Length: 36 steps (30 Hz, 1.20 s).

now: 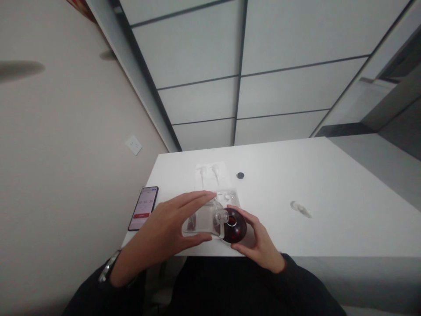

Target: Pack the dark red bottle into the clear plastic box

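My left hand (161, 226) is closed round a clear, square-sided bottle (204, 219) lying on its side, its threaded neck pointing right. Beside that neck is a dark red, rounded bottle (237, 232), its round opening facing up and toward me. My right hand (261, 245) grips this red bottle from the right, thumb below and fingers above. The clear neck sits close to the red bottle's opening; I cannot tell whether they touch. Just behind the bottles, partly covered by them, lies a clear plastic tray or packet (233, 196) with small pieces in it.
On the white table (279, 175), a white sheet or packet (205, 175) with two slender whitish pieces lies at the back. A small dark disc (240, 175) is right of it. A small translucent item (300, 209) lies further right. A phone (144, 208) rests near the left edge.
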Motion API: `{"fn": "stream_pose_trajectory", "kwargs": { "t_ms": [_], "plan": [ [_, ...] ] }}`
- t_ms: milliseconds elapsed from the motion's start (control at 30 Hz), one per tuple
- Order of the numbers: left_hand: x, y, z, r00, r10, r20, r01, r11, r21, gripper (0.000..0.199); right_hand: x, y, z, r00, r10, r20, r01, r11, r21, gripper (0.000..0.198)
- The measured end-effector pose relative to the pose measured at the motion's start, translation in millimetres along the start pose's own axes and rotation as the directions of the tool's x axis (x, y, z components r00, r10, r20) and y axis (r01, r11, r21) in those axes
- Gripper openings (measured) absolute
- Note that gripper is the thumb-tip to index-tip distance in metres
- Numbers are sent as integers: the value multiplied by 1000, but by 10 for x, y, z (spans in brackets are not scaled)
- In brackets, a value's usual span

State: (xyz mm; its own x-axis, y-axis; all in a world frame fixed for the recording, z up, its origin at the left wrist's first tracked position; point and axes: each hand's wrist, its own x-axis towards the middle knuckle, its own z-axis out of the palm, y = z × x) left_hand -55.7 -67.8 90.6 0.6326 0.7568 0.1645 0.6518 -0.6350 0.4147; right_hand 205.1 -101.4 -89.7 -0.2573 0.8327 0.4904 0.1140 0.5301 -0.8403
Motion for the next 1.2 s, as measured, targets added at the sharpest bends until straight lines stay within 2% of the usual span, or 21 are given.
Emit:
{"fn": "stream_pose_trajectory", "kwargs": {
  "t_ms": [467,733,1000,1200],
  "plan": [
    [38,17,-56,997,78,28,-80,994,78,79,15,-23,0,1000,3,3,-3,1000,9,80],
    [60,56,-84,997,53,52,-57,995,80,74,4,-12,-9,1000,8,16,-8,1000,-13,83],
    [82,69,-118,994,95,60,-102,985,140,77,12,-32,-2,1000,6,9,-6,1000,0,80],
    [88,72,-136,993,78,84,-90,986,142,76,23,-37,-9,1000,-9,3,9,1000,5,81]
  ]
}}
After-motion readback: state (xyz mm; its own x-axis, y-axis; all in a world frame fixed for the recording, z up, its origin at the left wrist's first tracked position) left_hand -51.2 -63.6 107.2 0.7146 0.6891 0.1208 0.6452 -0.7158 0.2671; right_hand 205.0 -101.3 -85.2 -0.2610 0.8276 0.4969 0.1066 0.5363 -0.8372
